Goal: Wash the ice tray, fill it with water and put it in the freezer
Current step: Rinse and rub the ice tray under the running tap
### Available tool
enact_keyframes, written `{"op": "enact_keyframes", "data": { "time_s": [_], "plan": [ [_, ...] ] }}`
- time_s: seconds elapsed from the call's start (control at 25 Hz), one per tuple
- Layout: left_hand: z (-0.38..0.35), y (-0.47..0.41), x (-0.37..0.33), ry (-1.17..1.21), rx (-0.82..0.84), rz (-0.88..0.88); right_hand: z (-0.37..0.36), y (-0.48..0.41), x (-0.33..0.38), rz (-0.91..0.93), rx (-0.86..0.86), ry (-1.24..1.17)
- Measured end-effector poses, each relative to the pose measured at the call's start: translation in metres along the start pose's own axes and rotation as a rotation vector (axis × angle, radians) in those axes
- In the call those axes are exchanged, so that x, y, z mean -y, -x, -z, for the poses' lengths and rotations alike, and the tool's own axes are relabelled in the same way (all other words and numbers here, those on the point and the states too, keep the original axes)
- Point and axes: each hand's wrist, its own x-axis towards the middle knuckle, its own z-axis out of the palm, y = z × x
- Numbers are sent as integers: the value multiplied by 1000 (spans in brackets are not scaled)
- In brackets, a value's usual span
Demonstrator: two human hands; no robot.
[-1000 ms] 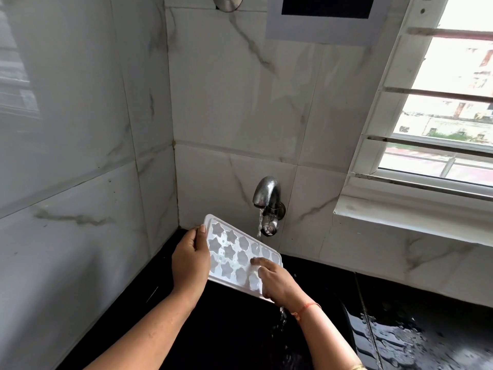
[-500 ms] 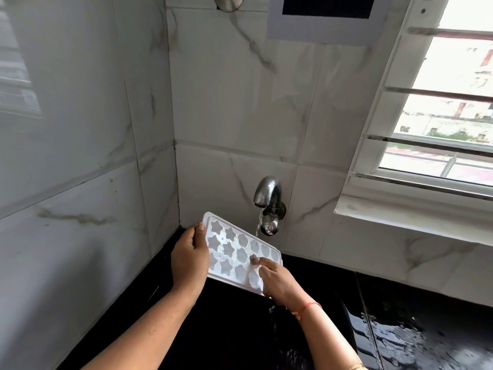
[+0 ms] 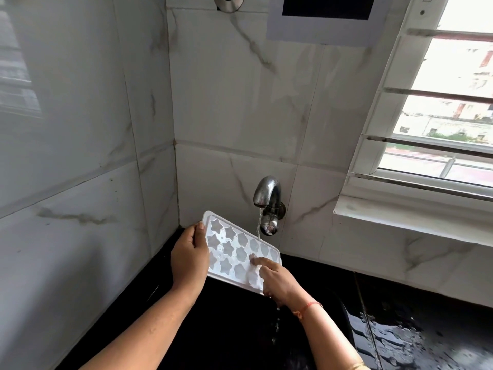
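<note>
Position of the task item: a white plastic ice tray (image 3: 234, 249) with star- and flower-shaped cells is held in the air above a black sink basin (image 3: 226, 329). It is tilted, with the far left corner high and the near right corner low.

Left hand (image 3: 189, 259): grips the left end of the ice tray. The thumb lies along the top rim and the fingers are wrapped beneath, out of sight.

Right hand (image 3: 277, 281): at the near right corner of the tray. The index finger (image 3: 260, 261) is extended and pressed flat onto the cell surface, pointing left. The remaining fingers are curled against the tray's near edge; how far they reach underneath cannot be determined. An orange thread band (image 3: 306, 308) circles the wrist.

Water: a chrome wall-mounted tap (image 3: 268, 193) stands just beyond the tray. A thin stream of water (image 3: 258, 227) falls from its spout onto the tray's far edge. Drops fall from below the right hand into the basin.

Surroundings: white marble-patterned wall tiles (image 3: 240, 116) cover the far and left walls. A white-framed window with horizontal bars (image 3: 440, 116) is at far right. The glossy black counter (image 3: 413, 337) to the right of the basin is wet.
</note>
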Motion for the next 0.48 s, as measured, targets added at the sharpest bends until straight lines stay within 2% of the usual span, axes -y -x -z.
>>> {"op": "enact_keyframes", "data": {
  "time_s": [0.48],
  "plan": [
    [2, -1, 4, 12, -4, -2, -3, 2, -3, 1, -2, -53]
  ]
}}
